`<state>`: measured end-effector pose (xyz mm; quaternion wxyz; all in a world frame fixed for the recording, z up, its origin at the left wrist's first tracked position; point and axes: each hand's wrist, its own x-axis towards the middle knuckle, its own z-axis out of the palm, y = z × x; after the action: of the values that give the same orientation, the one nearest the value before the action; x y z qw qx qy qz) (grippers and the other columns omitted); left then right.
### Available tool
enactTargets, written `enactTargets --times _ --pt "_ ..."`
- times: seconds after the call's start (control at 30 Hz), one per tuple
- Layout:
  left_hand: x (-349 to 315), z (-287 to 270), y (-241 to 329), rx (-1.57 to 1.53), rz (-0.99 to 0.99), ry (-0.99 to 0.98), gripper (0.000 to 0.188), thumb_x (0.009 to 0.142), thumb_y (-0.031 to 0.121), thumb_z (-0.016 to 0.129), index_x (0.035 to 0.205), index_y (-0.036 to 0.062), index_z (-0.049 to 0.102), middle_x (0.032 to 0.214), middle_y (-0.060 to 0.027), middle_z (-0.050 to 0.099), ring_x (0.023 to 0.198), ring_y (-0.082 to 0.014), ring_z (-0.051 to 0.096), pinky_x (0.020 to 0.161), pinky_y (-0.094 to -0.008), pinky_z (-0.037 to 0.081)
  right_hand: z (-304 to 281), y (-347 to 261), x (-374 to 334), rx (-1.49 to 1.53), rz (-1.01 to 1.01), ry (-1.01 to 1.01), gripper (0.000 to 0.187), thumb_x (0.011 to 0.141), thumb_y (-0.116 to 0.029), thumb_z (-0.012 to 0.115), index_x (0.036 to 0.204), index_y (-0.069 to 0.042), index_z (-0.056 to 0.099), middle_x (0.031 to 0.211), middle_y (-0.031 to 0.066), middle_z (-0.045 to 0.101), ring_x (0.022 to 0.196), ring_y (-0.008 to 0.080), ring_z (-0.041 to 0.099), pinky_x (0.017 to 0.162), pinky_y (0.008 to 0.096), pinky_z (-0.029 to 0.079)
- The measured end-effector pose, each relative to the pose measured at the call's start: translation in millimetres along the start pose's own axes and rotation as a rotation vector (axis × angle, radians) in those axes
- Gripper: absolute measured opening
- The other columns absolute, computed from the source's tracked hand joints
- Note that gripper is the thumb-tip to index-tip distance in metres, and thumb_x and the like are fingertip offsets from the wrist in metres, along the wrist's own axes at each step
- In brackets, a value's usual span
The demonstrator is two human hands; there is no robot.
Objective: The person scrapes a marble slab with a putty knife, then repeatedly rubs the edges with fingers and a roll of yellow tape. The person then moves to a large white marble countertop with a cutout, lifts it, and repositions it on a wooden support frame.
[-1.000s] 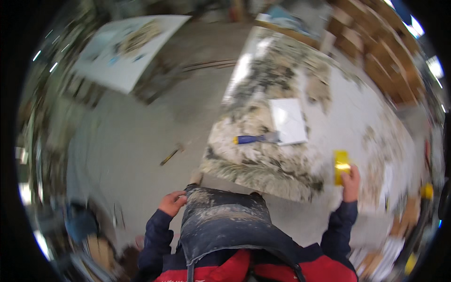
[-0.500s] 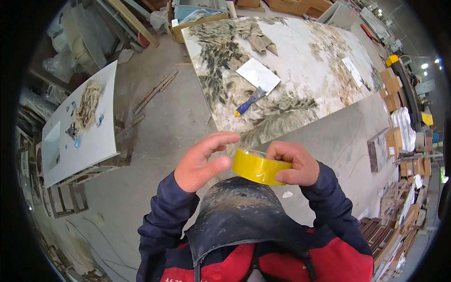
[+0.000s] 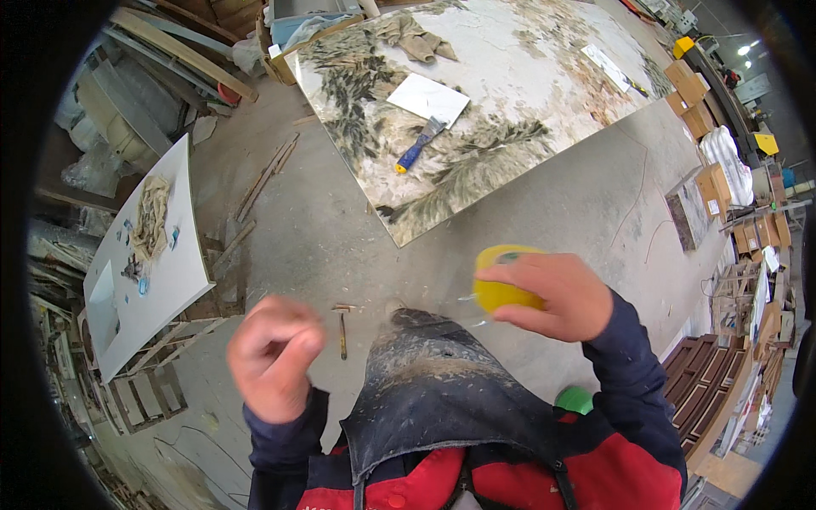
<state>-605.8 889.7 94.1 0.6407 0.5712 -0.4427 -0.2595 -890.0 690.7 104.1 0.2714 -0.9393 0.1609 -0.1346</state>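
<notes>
Right hand (image 3: 568, 297): grip closed on glossy yellow roll of tape (image 3: 501, 295). Left hand (image 3: 276, 361), blurred, well apart at 8–9 o'clock from roll, fingers curled; can't tell if grip holds anything. Also from roll: dark-handled hammer (image 3: 343, 336) on grey floor (image 3: 314, 212), 8–9 o'clock; black-and-tan patterned white slab (image 3: 527, 85), 12 o'clock, carrying blue-handled metal putty knife (image 3: 414, 153), 11 o'clock, blade at edge of white rectangular tile (image 3: 425, 95); white-topped, wood-framed table (image 3: 183, 276), 9 o'clock.
</notes>
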Motion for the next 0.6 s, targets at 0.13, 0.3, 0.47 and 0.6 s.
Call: enactTargets --times 0.13,0.3,0.47,0.6 --pt "-11 -13 20 -0.068 0.457 -0.065 0.017 0.085 0.007 0.082 0.076 0.0080 0.067 0.079 -0.0041 0.063 0.080 -0.0204 0.064 0.072 -0.0340 0.052 -46 -58 -38 -0.261 0.038 0.089 0.036 0.076 -0.024 0.086 0.109 -0.018 0.075 0.078 0.0072 0.062 0.063 0.0274 0.060 0.056 0.0397 0.044" --pt "-34 -30 28 -0.180 0.526 0.049 0.020 0.085 0.016 0.085 0.076 0.0174 0.067 0.080 0.0017 0.062 0.081 -0.0167 0.060 0.077 -0.0339 0.051 -96 -119 -27 -0.111 0.035 -0.071 0.057 0.069 -0.043 0.085 0.100 0.004 0.076 0.089 0.0173 0.072 0.069 0.0341 0.065 0.062 0.0476 0.049" --pt "-11 -43 -10 -0.162 0.576 -0.095 0.017 0.094 0.035 0.074 0.098 0.0193 0.071 0.092 0.0032 0.061 0.094 -0.0209 0.056 0.086 -0.0465 0.045 -74 -94 -6 -0.127 -0.050 -0.068 0.054 0.077 -0.044 0.080 0.094 0.006 0.074 0.082 0.0182 0.071 0.064 0.0329 0.064 0.060 0.0437 0.048" --pt "1 -48 -52 -0.189 0.572 -0.069 0.015 0.095 0.035 0.074 0.098 0.0200 0.071 0.092 0.0038 0.060 0.093 -0.0206 0.056 0.085 -0.0449 0.044 -48 -71 17 -0.059 -0.038 -0.074 0.057 0.079 -0.047 0.079 0.092 0.008 0.073 0.080 0.0183 0.071 0.062 0.0323 0.064 0.058 0.0414 0.048"
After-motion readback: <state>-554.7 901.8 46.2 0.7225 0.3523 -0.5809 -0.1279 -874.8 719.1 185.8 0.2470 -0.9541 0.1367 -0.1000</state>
